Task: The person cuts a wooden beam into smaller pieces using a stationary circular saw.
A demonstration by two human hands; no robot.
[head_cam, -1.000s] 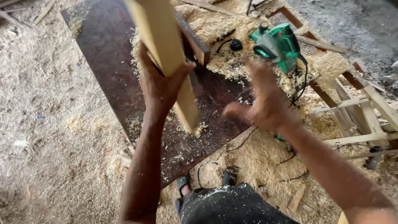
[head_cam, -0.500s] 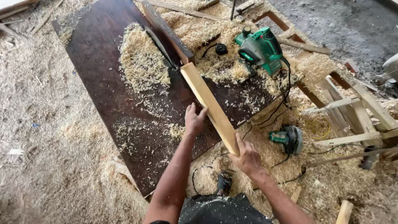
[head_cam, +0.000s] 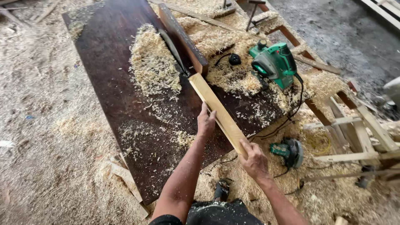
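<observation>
Presently: pale plank [head_cam: 216,110] on dark worktop [head_cam: 112,79], gripped by left hand [head_cam: 206,123] and right hand [head_cam: 253,161]; fingers clenched; green planer [head_cam: 275,64] idle at two o'clock; shavings [head_cam: 153,66] already heaped.

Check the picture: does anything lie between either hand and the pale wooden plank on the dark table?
Nothing visible does. The left hand rests against the plank at mid-length, and the right hand grips its near end. Wood shavings lie aside.

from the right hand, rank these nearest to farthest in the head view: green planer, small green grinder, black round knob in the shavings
From the right hand:
1. small green grinder, just to its right on the sawdust
2. green planer, up on the board
3. black round knob, left of the planer, only slightly farther
</observation>
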